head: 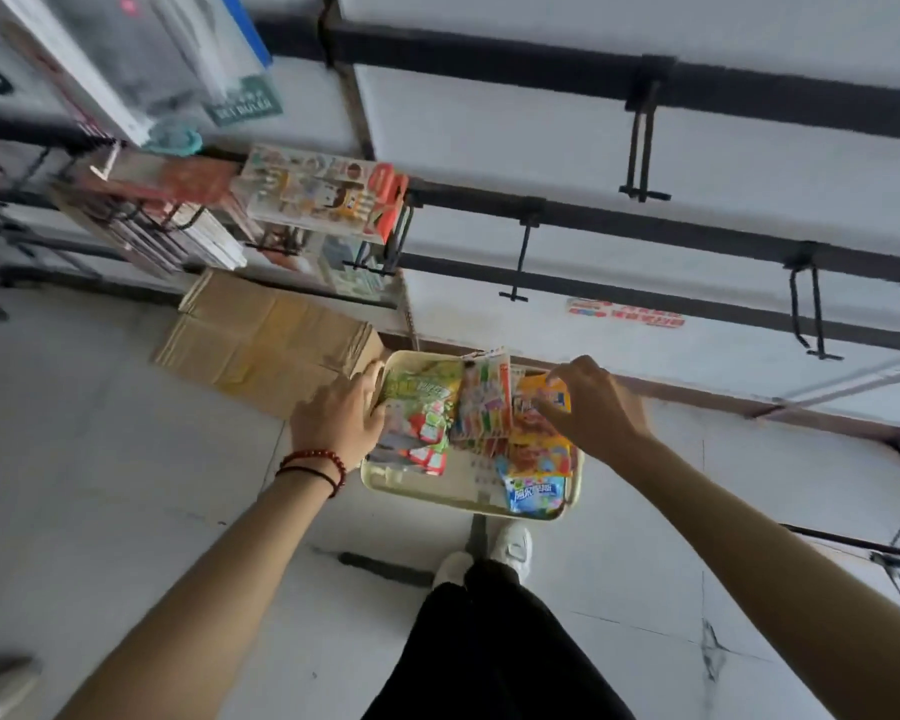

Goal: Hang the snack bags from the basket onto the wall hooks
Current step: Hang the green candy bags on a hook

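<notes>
Both forearms reach forward and down. Left grip (339,413) lies flat, fingers extended; right grip (596,402) pinches a bag (528,389) between thumb and forefinger.

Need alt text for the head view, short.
Seen from above, a person's two hands reach into a cream basket of snack bags on the floor by a wall: the right hand pinches an orange bag, the left hand is at the left rim. Bare black hooks jut from the wall above.

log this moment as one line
stage: pick from basket | left hand: on basket rim | right hand: pinches orange bag | hooks ahead: bare
</notes>
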`<act>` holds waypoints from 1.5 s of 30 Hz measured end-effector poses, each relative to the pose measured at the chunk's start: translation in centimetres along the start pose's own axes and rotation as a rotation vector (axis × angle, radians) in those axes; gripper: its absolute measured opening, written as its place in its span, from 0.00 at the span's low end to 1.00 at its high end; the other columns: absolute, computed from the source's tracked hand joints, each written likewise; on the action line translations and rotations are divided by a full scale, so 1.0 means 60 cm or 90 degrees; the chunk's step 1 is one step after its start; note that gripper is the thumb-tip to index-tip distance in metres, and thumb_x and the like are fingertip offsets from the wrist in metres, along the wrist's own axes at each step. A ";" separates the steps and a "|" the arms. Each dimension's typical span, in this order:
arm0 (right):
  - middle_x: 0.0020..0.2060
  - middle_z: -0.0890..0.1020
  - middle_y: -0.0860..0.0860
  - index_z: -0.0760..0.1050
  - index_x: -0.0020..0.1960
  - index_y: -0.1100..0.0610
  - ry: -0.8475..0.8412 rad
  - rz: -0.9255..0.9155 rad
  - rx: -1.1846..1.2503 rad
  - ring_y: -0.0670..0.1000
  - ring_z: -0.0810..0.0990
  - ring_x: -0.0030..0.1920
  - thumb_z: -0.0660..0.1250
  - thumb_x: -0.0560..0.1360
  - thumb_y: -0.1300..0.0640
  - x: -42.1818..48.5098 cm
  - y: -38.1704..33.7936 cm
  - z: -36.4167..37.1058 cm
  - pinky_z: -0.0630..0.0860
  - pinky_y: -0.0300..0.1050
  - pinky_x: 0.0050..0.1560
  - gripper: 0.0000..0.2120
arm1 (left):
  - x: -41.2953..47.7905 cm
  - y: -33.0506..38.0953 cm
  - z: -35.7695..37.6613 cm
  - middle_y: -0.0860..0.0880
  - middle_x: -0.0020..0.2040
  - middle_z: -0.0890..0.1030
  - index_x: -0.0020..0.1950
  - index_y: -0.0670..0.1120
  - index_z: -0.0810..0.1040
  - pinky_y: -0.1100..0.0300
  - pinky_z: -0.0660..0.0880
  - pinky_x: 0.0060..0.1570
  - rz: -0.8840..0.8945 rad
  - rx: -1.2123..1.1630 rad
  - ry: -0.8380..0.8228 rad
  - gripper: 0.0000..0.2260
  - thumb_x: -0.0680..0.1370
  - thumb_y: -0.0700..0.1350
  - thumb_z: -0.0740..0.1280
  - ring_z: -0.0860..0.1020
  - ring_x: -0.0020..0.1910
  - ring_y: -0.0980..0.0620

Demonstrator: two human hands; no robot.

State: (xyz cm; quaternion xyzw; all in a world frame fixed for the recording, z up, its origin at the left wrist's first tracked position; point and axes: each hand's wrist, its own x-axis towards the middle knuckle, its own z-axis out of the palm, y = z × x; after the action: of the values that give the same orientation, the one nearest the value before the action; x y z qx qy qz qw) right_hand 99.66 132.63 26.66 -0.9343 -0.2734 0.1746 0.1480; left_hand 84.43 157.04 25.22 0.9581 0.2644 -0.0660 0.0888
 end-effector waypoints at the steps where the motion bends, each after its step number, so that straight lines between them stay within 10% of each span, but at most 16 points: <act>1: 0.60 0.75 0.52 0.74 0.58 0.54 -0.008 -0.002 0.001 0.54 0.77 0.55 0.65 0.74 0.42 0.014 0.004 0.018 0.79 0.50 0.45 0.19 | 0.006 -0.004 0.020 0.47 0.49 0.79 0.59 0.50 0.73 0.55 0.73 0.39 0.000 0.000 0.003 0.13 0.76 0.54 0.62 0.78 0.46 0.46; 15: 0.63 0.73 0.59 0.74 0.58 0.63 -0.206 0.105 0.163 0.59 0.73 0.61 0.65 0.76 0.51 0.161 -0.007 0.332 0.70 0.54 0.61 0.17 | 0.088 -0.074 0.277 0.49 0.63 0.74 0.63 0.48 0.69 0.51 0.72 0.49 -0.046 -0.053 -0.171 0.16 0.76 0.51 0.63 0.74 0.60 0.47; 19: 0.43 0.77 0.51 0.72 0.55 0.61 -0.269 0.254 0.243 0.51 0.77 0.41 0.60 0.76 0.39 0.181 -0.031 0.418 0.77 0.46 0.42 0.24 | 0.085 -0.105 0.324 0.49 0.64 0.73 0.67 0.49 0.66 0.53 0.72 0.49 -0.033 -0.090 -0.239 0.19 0.77 0.51 0.64 0.74 0.60 0.47; 22: 0.47 0.78 0.54 0.73 0.59 0.61 -0.305 0.372 0.366 0.52 0.78 0.45 0.57 0.72 0.32 0.191 -0.053 0.470 0.78 0.48 0.47 0.34 | 0.076 -0.125 0.347 0.47 0.63 0.75 0.67 0.47 0.68 0.51 0.73 0.51 0.001 -0.104 -0.219 0.20 0.77 0.50 0.64 0.74 0.60 0.47; 35: 0.55 0.76 0.54 0.61 0.66 0.58 -0.148 0.479 0.490 0.52 0.78 0.48 0.74 0.68 0.47 0.201 -0.088 0.495 0.77 0.45 0.43 0.35 | 0.144 -0.141 0.383 0.47 0.60 0.76 0.63 0.45 0.72 0.57 0.71 0.43 0.064 -0.133 -0.138 0.15 0.79 0.49 0.60 0.76 0.54 0.46; 45: 0.51 0.77 0.52 0.64 0.59 0.53 -0.047 0.481 0.445 0.55 0.79 0.50 0.76 0.66 0.50 0.107 0.080 0.414 0.78 0.53 0.50 0.29 | 0.193 -0.097 0.452 0.43 0.71 0.65 0.72 0.45 0.61 0.49 0.70 0.61 -0.039 -0.174 -0.246 0.28 0.77 0.55 0.64 0.66 0.68 0.44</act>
State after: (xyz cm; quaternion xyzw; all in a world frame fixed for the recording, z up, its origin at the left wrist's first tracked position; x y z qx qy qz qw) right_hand 96.81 136.88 1.04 -0.8557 0.1528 0.3300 0.3681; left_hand 89.11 162.09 -4.02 0.8983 0.2781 -0.2141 0.2643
